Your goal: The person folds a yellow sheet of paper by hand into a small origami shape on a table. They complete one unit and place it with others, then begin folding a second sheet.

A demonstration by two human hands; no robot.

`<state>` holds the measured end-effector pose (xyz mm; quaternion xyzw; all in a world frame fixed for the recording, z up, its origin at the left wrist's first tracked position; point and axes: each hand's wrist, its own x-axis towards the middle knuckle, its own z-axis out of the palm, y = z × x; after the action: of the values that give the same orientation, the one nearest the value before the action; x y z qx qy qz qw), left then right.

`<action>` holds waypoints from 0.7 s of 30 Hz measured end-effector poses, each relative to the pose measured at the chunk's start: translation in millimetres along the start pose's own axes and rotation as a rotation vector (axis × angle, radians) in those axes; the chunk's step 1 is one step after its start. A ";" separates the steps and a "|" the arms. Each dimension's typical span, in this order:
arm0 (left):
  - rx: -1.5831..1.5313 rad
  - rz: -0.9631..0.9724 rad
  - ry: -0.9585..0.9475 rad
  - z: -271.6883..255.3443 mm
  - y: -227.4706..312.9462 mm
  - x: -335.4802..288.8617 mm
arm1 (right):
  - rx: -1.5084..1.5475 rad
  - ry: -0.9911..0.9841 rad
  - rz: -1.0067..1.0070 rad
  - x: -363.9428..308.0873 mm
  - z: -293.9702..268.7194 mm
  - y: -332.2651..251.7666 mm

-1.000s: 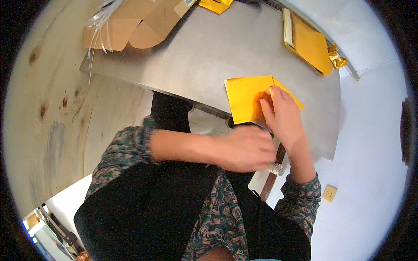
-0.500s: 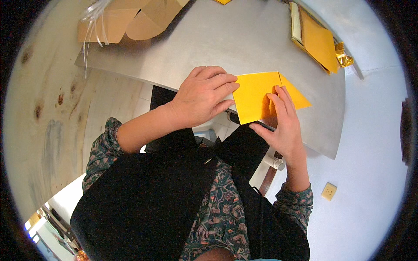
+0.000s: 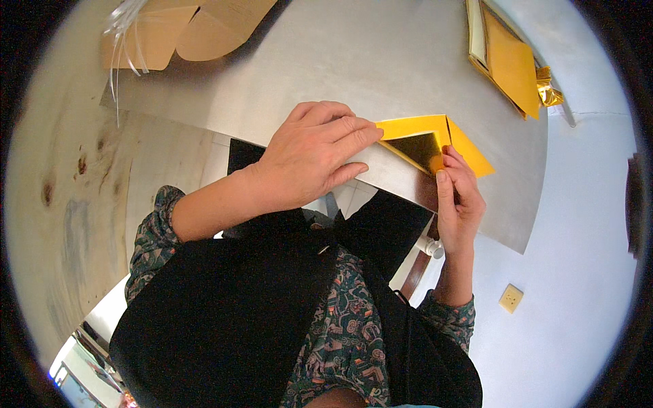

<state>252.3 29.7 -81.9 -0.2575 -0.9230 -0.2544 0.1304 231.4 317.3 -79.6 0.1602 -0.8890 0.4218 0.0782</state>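
Note:
A sheet of gold-yellow paper (image 3: 409, 126) lies near the table's front edge. Its right part is folded to a slanting point, and its near side is turned up, showing a shiny, mirror-like gold face. My right hand (image 3: 460, 194) pinches that raised flap between thumb and fingers at the paper's right side. At the left corner, the fingertips of my left hand (image 3: 320, 149) rest on the paper. The left fingers are stretched out and the thumb stands apart from them, over the table edge.
The paper lies on a grey metal-topped table (image 3: 326, 61). At far right is a stack of yellow paper (image 3: 507, 61) beside a crinkled gold foil piece (image 3: 548, 92). Brown cardboard (image 3: 221, 27) and clear plastic strips (image 3: 122, 27) sit far left, by a wooden board (image 3: 75, 183).
My right hand has lifted the paper's near edge and folded it up and away from me, exposing the shiny face. My left hand has stayed at the left corner.

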 end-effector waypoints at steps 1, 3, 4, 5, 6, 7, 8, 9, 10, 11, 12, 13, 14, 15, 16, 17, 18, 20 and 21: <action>0.002 -0.009 -0.003 -0.5 0.2 0.5 | 0.008 0.006 -0.004 0.1 0.7 0.3; -0.026 -0.003 0.005 -1.8 0.0 1.5 | 0.009 0.019 0.007 0.7 1.7 0.5; -0.035 0.002 0.007 -2.2 -0.3 2.0 | 0.001 0.025 -0.001 1.1 1.7 0.4; -0.032 0.014 0.007 -2.8 -0.8 2.0 | -0.010 0.030 0.001 1.3 2.2 -0.2; -0.029 0.027 0.007 -3.4 -1.4 2.1 | -0.032 0.036 0.002 1.5 2.8 -0.9; -0.030 0.038 0.012 -3.5 -1.8 2.2 | -0.032 0.044 0.001 2.0 3.5 -1.7; -0.034 0.037 0.011 -3.1 -1.8 2.8 | -0.042 0.052 0.002 2.7 3.8 -2.2; -0.041 0.034 0.014 -3.1 -1.7 2.7 | -0.052 0.059 0.003 2.8 4.5 -3.5; -0.052 0.029 0.016 -2.9 -1.6 2.7 | -0.069 0.063 0.010 3.0 5.2 -4.5; -0.043 0.022 0.019 -2.5 -0.3 2.9 | -0.086 0.068 0.018 3.1 5.0 -5.4; -0.038 0.014 0.021 -2.2 0.6 3.0 | -0.102 0.073 0.025 3.3 5.7 -6.3; -0.033 0.006 0.022 -2.1 1.7 3.3 | -0.109 0.083 0.024 3.4 6.2 -6.9; -0.031 -0.001 0.019 -2.0 2.5 3.5 | -0.117 0.093 0.023 3.6 7.2 -7.3; -0.029 -0.008 0.014 -2.2 3.3 4.1 | -0.133 0.105 0.021 4.0 7.8 -7.6; -0.027 -0.014 0.011 -2.5 3.7 4.4 | -0.129 0.109 0.023 4.1 8.8 -7.9; -0.032 -0.027 0.000 -3.1 3.7 5.0 | -0.134 0.116 0.024 4.4 9.9 -8.3; -0.038 -0.038 -0.012 -2.7 2.7 6.6 | -0.149 0.126 0.024 5.5 11.1 -7.6; -0.044 -0.049 -0.021 -3.8 2.7 7.9 | -0.151 0.132 0.043 5.6 12.1 -9.1; -0.046 -0.046 -0.018 -4.1 2.5 8.6 | -0.156 0.137 0.052 6.0 12.1 -9.6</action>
<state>246.9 32.9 -74.3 -0.2412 -0.9239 -0.2760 0.1100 229.1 301.0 -78.7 0.1015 -0.9155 0.3633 0.1399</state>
